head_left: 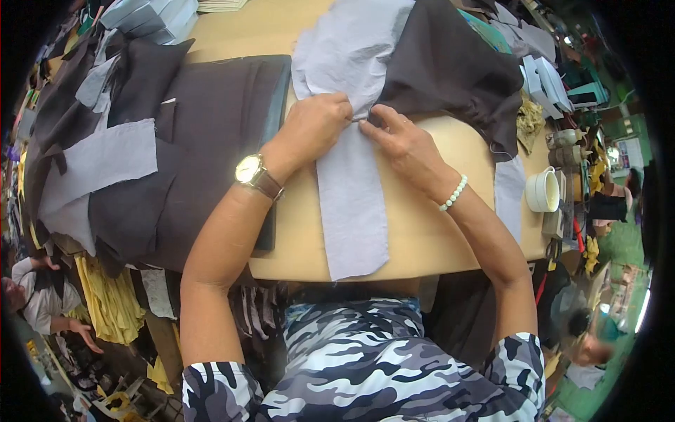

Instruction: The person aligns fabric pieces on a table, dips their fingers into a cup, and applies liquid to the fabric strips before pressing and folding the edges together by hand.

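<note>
A light grey cloth piece (354,211) hangs down the table, joined or laid against a dark brown fabric piece (450,63) at its upper right. My left hand (318,126), a watch on its wrist, is closed with its fingertips pinching the grey cloth. Opposite it, my right hand (404,141), with a beaded bracelet at the wrist, pinches the cloth where grey meets brown. The fingertips of both hands nearly touch. A small dark edge or fold shows between them; its exact nature is too small to tell.
A stack of dark brown fabric (211,141) lies to the left with grey strips (112,158) on it. A white cup (542,191) stands at the table's right edge, near jars (566,138) and white boxes (545,84). Another person (53,295) is at the lower left.
</note>
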A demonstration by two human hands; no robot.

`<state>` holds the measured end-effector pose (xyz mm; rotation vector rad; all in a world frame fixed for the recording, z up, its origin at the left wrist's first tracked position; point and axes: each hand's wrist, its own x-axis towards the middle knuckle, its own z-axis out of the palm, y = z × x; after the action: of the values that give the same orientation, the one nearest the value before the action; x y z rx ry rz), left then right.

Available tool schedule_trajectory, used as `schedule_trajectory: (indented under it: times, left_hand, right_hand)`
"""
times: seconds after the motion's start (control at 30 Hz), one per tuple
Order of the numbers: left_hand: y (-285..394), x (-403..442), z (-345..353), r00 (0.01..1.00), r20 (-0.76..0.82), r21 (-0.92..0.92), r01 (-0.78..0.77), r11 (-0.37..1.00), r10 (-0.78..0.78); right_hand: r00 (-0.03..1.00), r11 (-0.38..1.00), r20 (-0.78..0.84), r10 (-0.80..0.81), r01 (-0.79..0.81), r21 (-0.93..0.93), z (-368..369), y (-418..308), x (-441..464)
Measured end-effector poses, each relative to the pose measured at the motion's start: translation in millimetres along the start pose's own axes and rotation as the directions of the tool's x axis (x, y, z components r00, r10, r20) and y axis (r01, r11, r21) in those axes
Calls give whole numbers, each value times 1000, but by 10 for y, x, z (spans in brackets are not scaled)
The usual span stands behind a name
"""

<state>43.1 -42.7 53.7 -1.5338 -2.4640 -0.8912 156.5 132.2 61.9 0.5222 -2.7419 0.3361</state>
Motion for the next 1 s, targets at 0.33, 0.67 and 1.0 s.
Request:
schedule_trajectory:
  times: [0.33, 0.67, 1.0]
  left_hand:
    - [-14, -5, 12, 1000, 6, 11, 0, 1000, -1]
    - [-16, 0, -8, 1000, 28, -3, 14, 1000, -14]
    - [12, 10, -43, 998, 53, 3, 14, 1000, -14]
  right_hand:
    - [999, 997, 16, -38, 39, -69, 14, 28, -21]
    - [997, 999, 75, 34, -33, -23, -77, -12, 3]
    - [993, 992, 38, 108, -110, 55, -47, -23, -9]
